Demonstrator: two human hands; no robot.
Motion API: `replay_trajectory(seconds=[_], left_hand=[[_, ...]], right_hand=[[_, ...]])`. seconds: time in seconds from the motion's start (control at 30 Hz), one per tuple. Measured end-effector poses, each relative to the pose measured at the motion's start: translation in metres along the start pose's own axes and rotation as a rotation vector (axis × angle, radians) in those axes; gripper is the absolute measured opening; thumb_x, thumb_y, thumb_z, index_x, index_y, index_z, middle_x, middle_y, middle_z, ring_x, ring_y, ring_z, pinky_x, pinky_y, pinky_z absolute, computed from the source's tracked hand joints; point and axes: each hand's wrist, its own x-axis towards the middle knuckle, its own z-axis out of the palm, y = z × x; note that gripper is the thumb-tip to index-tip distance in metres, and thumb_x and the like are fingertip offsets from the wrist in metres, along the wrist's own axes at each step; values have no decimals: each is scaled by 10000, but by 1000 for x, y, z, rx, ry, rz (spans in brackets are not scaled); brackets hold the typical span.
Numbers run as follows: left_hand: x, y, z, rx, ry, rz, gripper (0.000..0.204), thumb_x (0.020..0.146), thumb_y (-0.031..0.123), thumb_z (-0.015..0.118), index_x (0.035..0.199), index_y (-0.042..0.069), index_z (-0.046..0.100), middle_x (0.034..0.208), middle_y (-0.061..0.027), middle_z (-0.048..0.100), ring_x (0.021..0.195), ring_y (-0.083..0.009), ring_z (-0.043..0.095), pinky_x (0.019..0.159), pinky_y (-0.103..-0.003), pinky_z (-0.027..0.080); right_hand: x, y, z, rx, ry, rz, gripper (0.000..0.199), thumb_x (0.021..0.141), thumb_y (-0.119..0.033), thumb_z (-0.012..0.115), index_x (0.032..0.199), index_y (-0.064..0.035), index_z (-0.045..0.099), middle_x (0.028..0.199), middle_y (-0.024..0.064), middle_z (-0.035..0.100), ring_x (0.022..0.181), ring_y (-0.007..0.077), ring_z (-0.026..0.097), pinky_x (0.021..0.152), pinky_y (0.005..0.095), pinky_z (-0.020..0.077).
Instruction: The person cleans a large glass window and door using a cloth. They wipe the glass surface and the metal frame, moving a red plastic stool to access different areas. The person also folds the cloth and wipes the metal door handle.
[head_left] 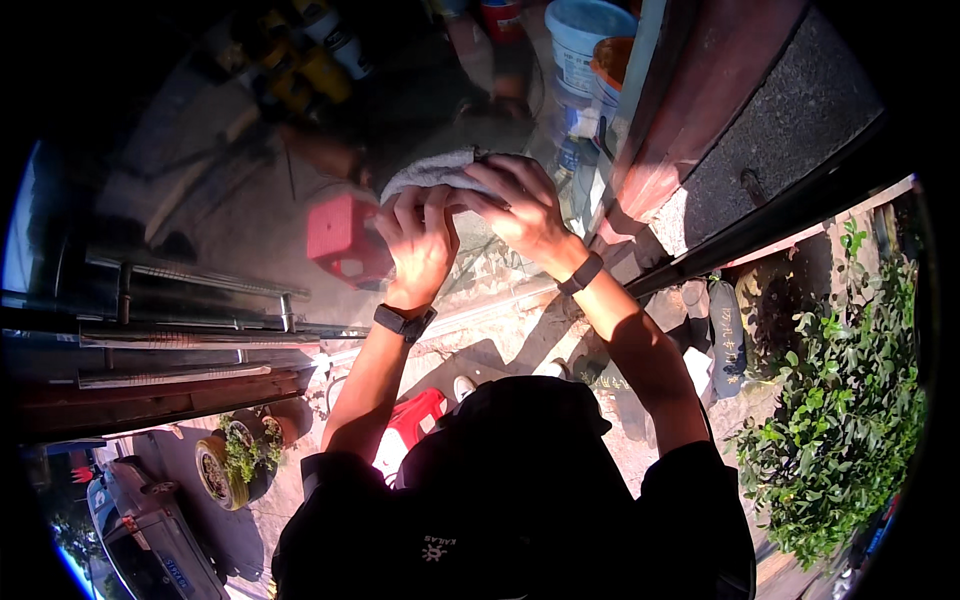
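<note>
In the head view, the only one I have, both hands are up at the far side, working together on a bunched grey cloth (428, 171) laid against what looks like a glass pane (235, 215). The left hand (416, 240) has its fingers bent and closed onto the cloth's near edge; the right hand (527, 210), just beside it, has its fingers curled over the right end, so neither is spread flat. The undersides are hidden, and I can't tell how hard they press. A red stool shape (335, 237) shows in the pane just left of the left hand, perhaps a reflection; a blue bucket (590, 50) stands beyond, far right. Metal bars (205, 280) run along the left side, and a leafy bush (840, 400) fills the near right. To my eye, the step in hand is rubbing the pane with the cloth. The next stroke calls for even pressure from both hands, the folds kept under the fingers, and care that knuckles don't scrape the surface.
</note>
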Motion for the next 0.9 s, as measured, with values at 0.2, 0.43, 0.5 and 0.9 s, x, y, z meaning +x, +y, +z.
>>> replay_trajectory(seconds=[0.2,0.43,0.5,0.9], left_hand=[[239,28,-62,245,441,310,418,856,106,668,1262,94,568,1264,-161,538,1115,-358,455,939,-465,346],[32,53,5,177,-303,268,427,829,179,684,1252,221,649,1291,-36,542,1161,-245,504,963,-396,438],[-42,48,36,86,-501,353,496,873,196,607,1367,169,574,1309,-41,532,1192,-236,516,995,-394,436],[251,113,-14,156,241,398,484,835,25,610,1313,56,543,1334,-166,539,1228,-384,466,1021,-465,370]], right_hand=[[201,64,-81,47,465,-144,264,787,35,660,1006,-53,777,1075,139,694,955,354,637,841,408,513],[-41,37,-35,77,152,189,229,683,-27,731,900,-86,771,1049,48,704,973,259,639,851,379,547],[-119,28,-24,127,-96,328,229,688,2,719,908,-54,740,1046,66,664,968,271,628,824,398,550],[142,77,-121,-35,597,226,307,847,-5,657,1147,-3,721,1206,194,648,1061,376,626,899,433,514]])
